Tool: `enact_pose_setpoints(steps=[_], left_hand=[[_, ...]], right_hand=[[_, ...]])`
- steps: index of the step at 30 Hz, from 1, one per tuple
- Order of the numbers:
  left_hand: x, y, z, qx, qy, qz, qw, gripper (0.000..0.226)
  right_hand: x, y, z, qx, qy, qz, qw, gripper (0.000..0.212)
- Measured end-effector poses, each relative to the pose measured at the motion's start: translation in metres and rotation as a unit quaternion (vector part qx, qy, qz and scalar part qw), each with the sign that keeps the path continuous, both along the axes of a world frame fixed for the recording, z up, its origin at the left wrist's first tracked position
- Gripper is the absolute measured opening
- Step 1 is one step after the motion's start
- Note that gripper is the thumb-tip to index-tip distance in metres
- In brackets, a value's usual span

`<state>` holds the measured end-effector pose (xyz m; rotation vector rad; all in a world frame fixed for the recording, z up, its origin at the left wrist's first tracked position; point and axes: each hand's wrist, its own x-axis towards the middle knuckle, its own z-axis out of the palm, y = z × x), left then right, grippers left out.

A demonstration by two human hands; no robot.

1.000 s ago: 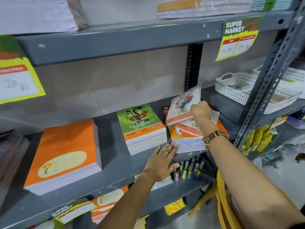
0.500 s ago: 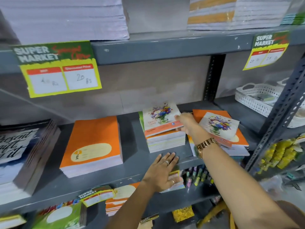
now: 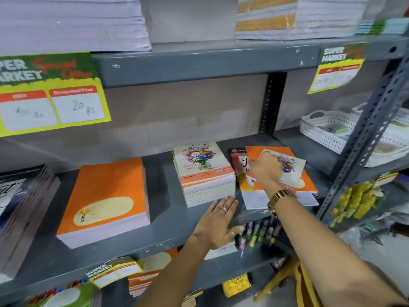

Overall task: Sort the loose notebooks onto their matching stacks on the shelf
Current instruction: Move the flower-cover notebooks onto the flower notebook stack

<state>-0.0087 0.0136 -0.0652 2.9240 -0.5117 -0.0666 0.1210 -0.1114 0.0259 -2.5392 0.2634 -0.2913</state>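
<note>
The floral notebook [image 3: 292,169] lies atop the mixed pile, under the right hand [image 3: 265,168] grasping it. Its matching stack [image 3: 205,171] sits just leftward. The left hand [image 3: 218,224] rests open, flat on the shelf [image 3: 168,222].

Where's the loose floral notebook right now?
In the head view, the floral notebook lies right of centre on the middle shelf, atop the messy orange pile, under the right hand, just right of the floral-topped stack.

Bright even light, soft motion blur, wide-angle edge distortion
</note>
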Motion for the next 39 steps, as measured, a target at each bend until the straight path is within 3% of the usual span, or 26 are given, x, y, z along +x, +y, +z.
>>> enact_pose_setpoints(steps=[8, 15, 21, 25, 29, 35, 39], left_hand=[[0.037, -0.041, 0.002, 0.012, 0.000, -0.032, 0.999, 0.072], [0.046, -0.048, -0.013, 0.040, -0.013, -0.039, 0.998, 0.075], [0.046, -0.046, -0.017, 0.036, -0.022, -0.045, 0.998, 0.078], [0.045, -0.043, -0.015, 0.031, -0.007, -0.043, 0.999, 0.075], [0.036, -0.034, -0.013, 0.023, 0.000, -0.039, 0.999, 0.073], [0.018, -0.006, -0.009, 0.022, 0.034, -0.016, 0.999, 0.068], [0.004, 0.011, -0.008, 0.037, 0.042, -0.002, 0.998, 0.068]], right_hand=[[0.005, -0.076, -0.024, 0.000, 0.126, -0.066, 0.990, 0.058], [0.018, -0.084, -0.029, -0.047, 0.181, -0.048, 0.981, 0.048], [0.024, -0.089, -0.029, 0.029, 0.231, -0.055, 0.971, 0.055], [0.029, -0.087, -0.025, 0.164, 0.167, -0.054, 0.971, 0.039], [0.031, -0.073, 0.001, 0.378, 0.062, -0.028, 0.923, 0.043], [0.020, -0.041, 0.044, 0.392, 0.003, -0.063, 0.918, 0.037], [0.012, -0.010, 0.063, 0.385, -0.041, -0.030, 0.922, 0.033]])
